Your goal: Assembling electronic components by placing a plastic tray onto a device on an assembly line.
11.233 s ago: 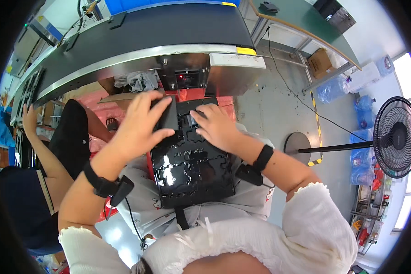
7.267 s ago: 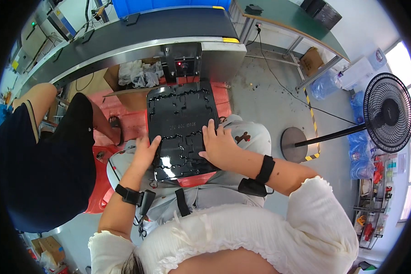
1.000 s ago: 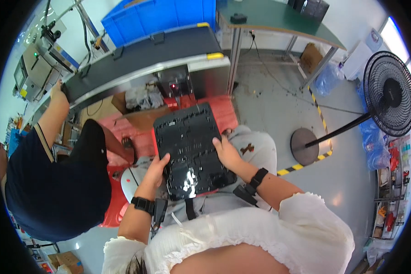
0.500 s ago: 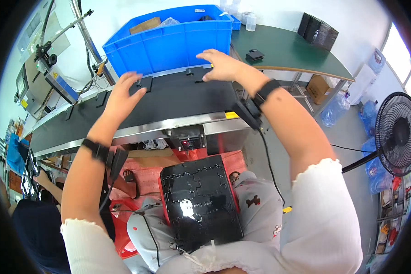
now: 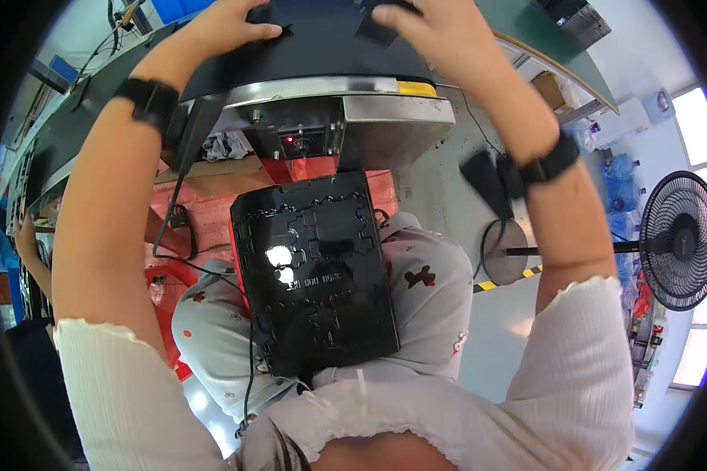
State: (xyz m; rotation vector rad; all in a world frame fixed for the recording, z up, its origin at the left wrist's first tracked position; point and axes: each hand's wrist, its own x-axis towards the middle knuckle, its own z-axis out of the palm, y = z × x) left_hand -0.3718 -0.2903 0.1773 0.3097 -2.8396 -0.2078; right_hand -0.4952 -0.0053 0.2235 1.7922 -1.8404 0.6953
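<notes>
Conveyor (image 5: 326,47) under left hand (image 5: 229,27), right hand (image 5: 432,31), contact unclear, panel (image 5: 322,275) released

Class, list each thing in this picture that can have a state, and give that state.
conveyor belt: running or stopped, cannot tell
left hand: over the conveyor belt, partly cut off; grip unclear
right hand: same
black moulded tray: set down, touched by neither hand
red indicator light: lit
pedestal fan: standing; spinning unclear
black wrist straps: fastened

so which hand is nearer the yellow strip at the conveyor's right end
Right. The right hand is just beyond the yellow strip, near the end of the belt; the left hand is well to the strip's left, farther along.
</notes>
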